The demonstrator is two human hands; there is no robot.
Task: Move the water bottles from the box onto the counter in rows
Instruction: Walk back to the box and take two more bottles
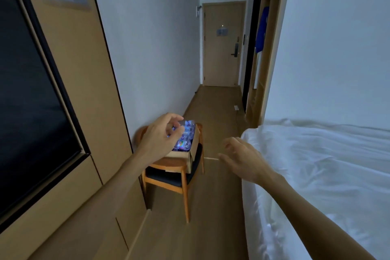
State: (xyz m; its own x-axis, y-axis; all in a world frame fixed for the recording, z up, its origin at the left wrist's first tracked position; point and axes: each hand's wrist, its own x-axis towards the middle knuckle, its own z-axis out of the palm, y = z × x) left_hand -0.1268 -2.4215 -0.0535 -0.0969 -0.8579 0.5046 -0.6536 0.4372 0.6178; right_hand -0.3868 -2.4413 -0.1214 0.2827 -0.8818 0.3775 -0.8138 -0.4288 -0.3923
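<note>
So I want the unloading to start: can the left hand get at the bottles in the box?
Probably yes: the left hand hangs open in front of the bottles, and the box has no lid over them.

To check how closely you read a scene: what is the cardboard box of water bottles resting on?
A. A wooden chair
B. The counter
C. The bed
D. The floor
A: the open box of water bottles sits on the dark seat of a wooden chair by the wall, left of the white bed.
</note>
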